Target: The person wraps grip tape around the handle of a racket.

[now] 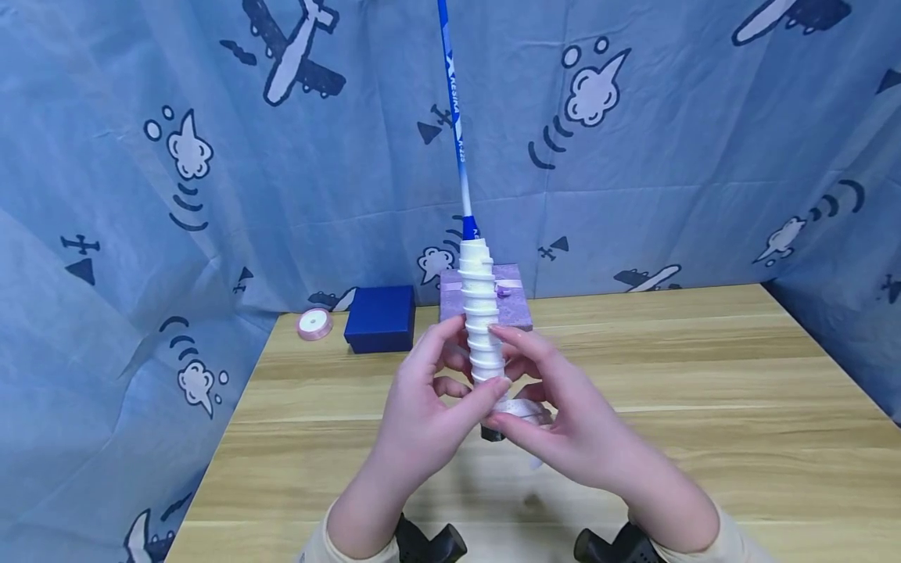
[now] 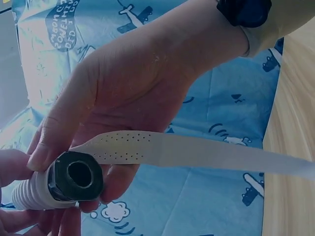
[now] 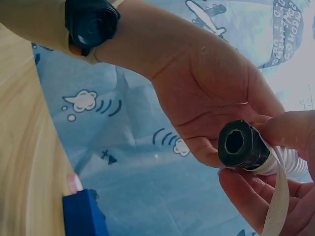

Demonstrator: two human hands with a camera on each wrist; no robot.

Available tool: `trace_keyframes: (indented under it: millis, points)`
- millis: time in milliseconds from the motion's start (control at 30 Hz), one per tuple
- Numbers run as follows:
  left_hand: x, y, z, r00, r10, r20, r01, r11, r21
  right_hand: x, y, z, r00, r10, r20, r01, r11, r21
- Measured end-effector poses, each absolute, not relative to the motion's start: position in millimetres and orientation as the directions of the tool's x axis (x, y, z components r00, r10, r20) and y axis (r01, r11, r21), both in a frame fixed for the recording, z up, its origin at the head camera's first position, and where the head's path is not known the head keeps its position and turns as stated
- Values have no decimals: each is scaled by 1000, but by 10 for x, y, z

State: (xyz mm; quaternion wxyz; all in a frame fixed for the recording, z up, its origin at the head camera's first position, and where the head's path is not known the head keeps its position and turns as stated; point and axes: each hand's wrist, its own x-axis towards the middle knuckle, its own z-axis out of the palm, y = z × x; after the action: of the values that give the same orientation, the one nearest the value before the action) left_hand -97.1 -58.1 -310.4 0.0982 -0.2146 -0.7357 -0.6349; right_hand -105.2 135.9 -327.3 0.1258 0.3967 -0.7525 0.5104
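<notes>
A racket's blue-and-white shaft (image 1: 454, 102) points up and away, its far end out of view. White ridged grip tape winds round the handle (image 1: 479, 293). The black, hollow handle end (image 2: 76, 177) is bare and faces the wrist cameras. From near that end a loose, perforated length of grip tape (image 2: 197, 150) trails off. My left hand (image 1: 422, 422) grips the wrapped handle from the left, thumb near the lower end. On the other side my right hand (image 1: 577, 422) pinches the tape against the handle, its index finger touching higher up. Some fingers are hidden behind the handle.
Behind the hands, a purple box (image 1: 517, 313) with a ribbon stands on the wooden table (image 1: 704, 391). A dark blue box (image 1: 380, 320) and a pink ribbon roll (image 1: 314, 323) stand to its left. Blue patterned cloth (image 1: 352, 156) hangs along the table's back edge.
</notes>
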Motion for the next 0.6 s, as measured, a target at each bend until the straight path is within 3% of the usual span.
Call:
trace_keyframes:
  millis: [200, 467, 600]
  points:
    - [-973, -594, -3100, -880, 220, 421, 442, 56, 895, -1032, 1370, -3253, -675, -488, 554, -680, 121, -723]
    - [-995, -631, -3107, -867, 281, 413, 399, -105, 911, -1061, 1445, -3218, -655, -542, 526, -620, -13, -785]
    - [-1008, -634, -3101, -850, 290, 440, 425, -116, 898, -1070, 1463, -3190, -652, -553, 518, -589, -61, -806]
